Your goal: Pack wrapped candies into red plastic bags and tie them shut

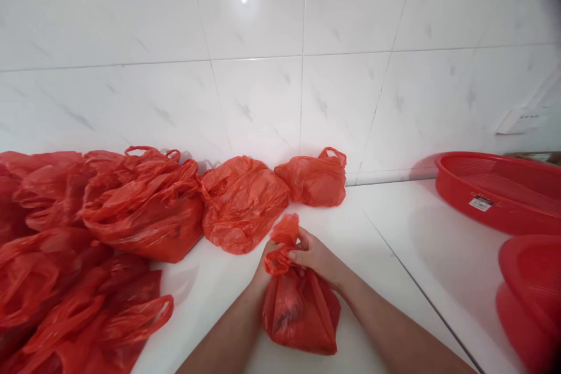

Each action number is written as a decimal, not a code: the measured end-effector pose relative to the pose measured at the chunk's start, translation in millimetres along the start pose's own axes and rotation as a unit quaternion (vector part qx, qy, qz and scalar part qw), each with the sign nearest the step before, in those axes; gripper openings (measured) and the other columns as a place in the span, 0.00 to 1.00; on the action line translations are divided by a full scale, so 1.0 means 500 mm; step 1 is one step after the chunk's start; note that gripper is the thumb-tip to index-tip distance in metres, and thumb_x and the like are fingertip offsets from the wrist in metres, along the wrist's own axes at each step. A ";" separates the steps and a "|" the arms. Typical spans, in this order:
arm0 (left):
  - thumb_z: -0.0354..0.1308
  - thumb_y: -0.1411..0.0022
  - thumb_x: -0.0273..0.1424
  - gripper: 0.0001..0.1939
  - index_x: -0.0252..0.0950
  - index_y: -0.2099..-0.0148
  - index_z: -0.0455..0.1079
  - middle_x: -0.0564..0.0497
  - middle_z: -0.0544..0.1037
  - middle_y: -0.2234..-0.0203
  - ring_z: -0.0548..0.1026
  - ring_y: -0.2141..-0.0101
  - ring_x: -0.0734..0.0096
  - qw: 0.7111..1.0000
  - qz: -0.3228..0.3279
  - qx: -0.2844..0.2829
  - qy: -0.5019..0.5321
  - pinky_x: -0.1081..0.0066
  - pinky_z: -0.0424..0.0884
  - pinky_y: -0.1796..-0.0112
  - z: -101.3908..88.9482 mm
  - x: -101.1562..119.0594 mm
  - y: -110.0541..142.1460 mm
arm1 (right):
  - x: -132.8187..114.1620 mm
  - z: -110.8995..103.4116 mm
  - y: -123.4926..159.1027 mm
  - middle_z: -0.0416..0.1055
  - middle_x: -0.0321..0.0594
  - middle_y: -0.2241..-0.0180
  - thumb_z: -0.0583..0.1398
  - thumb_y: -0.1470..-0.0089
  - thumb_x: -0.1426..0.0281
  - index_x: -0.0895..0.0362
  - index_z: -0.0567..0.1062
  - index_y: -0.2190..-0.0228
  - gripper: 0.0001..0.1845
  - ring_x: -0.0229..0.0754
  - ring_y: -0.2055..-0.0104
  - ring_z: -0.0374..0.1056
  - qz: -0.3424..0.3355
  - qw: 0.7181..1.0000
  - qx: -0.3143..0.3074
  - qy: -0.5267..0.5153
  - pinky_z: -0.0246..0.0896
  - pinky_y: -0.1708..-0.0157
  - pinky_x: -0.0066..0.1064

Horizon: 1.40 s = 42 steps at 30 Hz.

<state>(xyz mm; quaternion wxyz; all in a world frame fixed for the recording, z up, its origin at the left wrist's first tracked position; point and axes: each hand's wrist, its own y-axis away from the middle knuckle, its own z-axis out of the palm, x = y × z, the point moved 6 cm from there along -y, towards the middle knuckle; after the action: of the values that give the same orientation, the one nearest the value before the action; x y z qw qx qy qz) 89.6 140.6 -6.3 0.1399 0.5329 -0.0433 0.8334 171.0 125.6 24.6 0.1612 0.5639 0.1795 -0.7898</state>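
Observation:
A filled red plastic bag (302,315) stands on the white tabletop right in front of me, its neck gathered and its handles bunched at the top. Something dark shows through the thin plastic, but I cannot make out what it is. My right hand (313,254) pinches the gathered neck from the right, thumb toward me. On the other side, my left hand (265,260) is closed around the neck, its fingers mostly hidden behind the bag and its handles.
Several filled red bags (144,204) are heaped at the left. A crumpled red bag (245,204) and a smaller tied bag (313,181) lie by the tiled wall (258,99). At the right are a red round sieve (456,190) and another red round container (511,263). A seam (407,269) crosses the white tabletop (350,222).

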 end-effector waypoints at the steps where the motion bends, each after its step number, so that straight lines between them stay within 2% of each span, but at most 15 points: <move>1: 0.63 0.55 0.30 0.07 0.34 0.76 0.67 0.51 0.72 0.87 0.70 0.85 0.69 1.000 -0.002 -0.003 -0.003 0.70 0.65 0.81 0.004 -0.004 -0.005 | 0.005 -0.005 -0.003 0.65 0.29 0.80 0.67 0.57 0.61 0.56 0.69 0.59 0.24 0.30 0.84 0.54 0.002 1.000 0.016 0.006 0.48 0.83 0.24; 3: 0.63 0.54 0.31 0.09 0.35 0.71 0.67 0.53 0.71 0.88 0.69 0.86 0.70 1.000 -0.005 -0.009 -0.005 0.71 0.64 0.82 0.010 -0.010 -0.013 | 0.019 -0.023 -0.008 0.59 0.26 0.86 0.66 0.56 0.58 0.57 0.69 0.70 0.18 0.30 0.86 0.53 0.016 0.998 0.067 -0.008 0.49 0.83 0.24; 6: 0.63 0.51 0.35 0.16 0.36 0.61 0.64 0.54 0.74 0.82 0.71 0.84 0.71 1.000 0.008 -0.001 -0.004 0.71 0.66 0.79 0.012 -0.008 -0.011 | 0.038 -0.051 -0.013 0.52 0.23 0.91 0.64 0.55 0.55 0.56 0.66 0.76 0.19 0.31 0.88 0.51 0.039 0.988 0.139 -0.055 0.52 0.82 0.26; 8: 0.63 0.50 0.37 0.23 0.39 0.53 0.61 0.49 0.77 0.69 0.75 0.77 0.70 0.999 0.048 0.012 -0.017 0.69 0.70 0.73 0.009 0.005 -0.001 | 0.042 -0.061 -0.015 0.51 0.23 0.92 0.65 0.57 0.55 0.55 0.65 0.78 0.19 0.31 0.88 0.51 0.041 0.983 0.163 -0.072 0.52 0.83 0.26; 10: 0.66 0.52 0.38 0.31 0.41 0.47 0.58 0.44 0.72 0.53 0.76 0.64 0.66 0.992 0.113 0.025 -0.056 0.66 0.72 0.64 0.008 0.025 0.012 | 0.041 -0.064 -0.018 0.53 0.24 0.91 0.65 0.58 0.54 0.55 0.65 0.77 0.20 0.31 0.88 0.51 0.039 0.983 0.172 -0.060 0.49 0.84 0.25; 12: 0.67 0.54 0.37 0.35 0.43 0.45 0.58 0.43 0.66 0.47 0.74 0.58 0.63 0.982 0.158 0.035 -0.094 0.66 0.71 0.60 0.009 0.040 0.022 | 0.038 -0.066 -0.018 0.55 0.25 0.90 0.65 0.57 0.53 0.56 0.67 0.76 0.20 0.32 0.87 0.52 0.032 0.983 0.177 -0.027 0.47 0.85 0.25; 15: 0.65 0.51 0.40 0.24 0.40 0.53 0.64 0.45 0.74 0.58 0.75 0.62 0.64 0.981 0.155 0.049 -0.102 0.67 0.71 0.63 0.007 0.043 0.024 | 0.037 -0.061 -0.016 0.55 0.25 0.90 0.64 0.56 0.55 0.56 0.68 0.72 0.18 0.33 0.88 0.53 0.027 0.987 0.157 -0.023 0.47 0.85 0.26; 19: 0.59 0.46 0.43 0.14 0.38 0.67 0.63 0.51 0.76 0.75 0.75 0.72 0.67 0.994 0.099 0.026 -0.033 0.68 0.70 0.69 0.012 0.035 0.018 | 0.031 -0.047 -0.008 0.59 0.27 0.85 0.61 0.51 0.56 0.54 0.68 0.67 0.16 0.34 0.83 0.58 0.023 0.988 0.073 -0.136 0.53 0.79 0.26; 22: 0.59 0.45 0.43 0.14 0.39 0.67 0.62 0.53 0.76 0.77 0.74 0.74 0.68 0.996 0.083 0.015 -0.011 0.69 0.68 0.70 0.016 0.038 0.020 | 0.026 -0.044 -0.003 0.61 0.31 0.82 0.54 0.48 0.46 0.55 0.70 0.68 0.24 0.36 0.80 0.60 0.042 0.980 0.033 -0.192 0.57 0.75 0.29; 24: 0.59 0.45 0.42 0.14 0.39 0.63 0.62 0.53 0.76 0.74 0.74 0.72 0.69 0.994 0.088 0.047 -0.042 0.70 0.68 0.69 0.006 0.044 0.024 | 0.019 -0.053 -0.002 0.63 0.31 0.81 0.56 0.49 0.47 0.56 0.71 0.69 0.23 0.35 0.78 0.62 0.033 0.980 0.038 -0.190 0.58 0.73 0.28; 27: 0.59 0.44 0.42 0.17 0.41 0.56 0.64 0.52 0.75 0.67 0.74 0.68 0.70 0.986 0.085 0.083 -0.115 0.71 0.68 0.65 -0.009 0.047 0.026 | 0.011 -0.065 0.000 0.70 0.35 0.73 0.66 0.54 0.63 0.57 0.71 0.69 0.14 0.36 0.71 0.66 0.017 0.991 0.048 -0.125 0.59 0.66 0.28; 29: 0.57 0.43 0.42 0.17 0.41 0.54 0.65 0.50 0.75 0.62 0.73 0.65 0.69 0.983 0.089 0.071 -0.146 0.70 0.67 0.63 -0.011 0.046 0.024 | 0.007 -0.069 0.001 0.72 0.36 0.67 0.67 0.58 0.69 0.56 0.70 0.67 0.14 0.37 0.68 0.68 0.012 0.997 0.045 -0.067 0.59 0.64 0.30; 34: 0.56 0.41 0.41 0.14 0.37 0.58 0.69 0.49 0.74 0.62 0.72 0.62 0.68 0.971 0.159 0.052 -0.169 0.70 0.66 0.60 -0.009 0.052 0.017 | -0.002 -0.077 0.002 0.71 0.33 0.69 0.64 0.57 0.71 0.52 0.67 0.58 0.22 0.37 0.72 0.65 -0.004 0.989 0.097 0.113 0.58 0.71 0.28; 37: 0.58 0.43 0.40 0.13 0.37 0.62 0.70 0.50 0.74 0.67 0.71 0.65 0.68 0.965 0.184 0.059 -0.177 0.71 0.65 0.62 -0.007 0.056 0.015 | -0.009 -0.081 0.002 0.70 0.33 0.71 0.62 0.56 0.71 0.52 0.67 0.58 0.21 0.38 0.73 0.64 -0.023 0.958 0.162 0.234 0.57 0.72 0.29; 42: 0.60 0.45 0.39 0.11 0.37 0.64 0.71 0.51 0.73 0.69 0.70 0.66 0.68 0.963 0.184 0.054 -0.190 0.72 0.64 0.62 0.004 0.059 0.019 | -0.021 -0.095 0.012 0.70 0.33 0.77 0.59 0.55 0.71 0.52 0.71 0.70 0.06 0.39 0.75 0.60 -0.037 0.875 0.267 0.402 0.50 0.73 0.30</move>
<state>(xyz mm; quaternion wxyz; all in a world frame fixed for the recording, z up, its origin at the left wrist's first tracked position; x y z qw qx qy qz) 77.3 136.4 21.8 -0.0558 0.6706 -0.1217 0.7296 216.7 143.2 19.6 -0.1107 0.8472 0.0325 -0.5185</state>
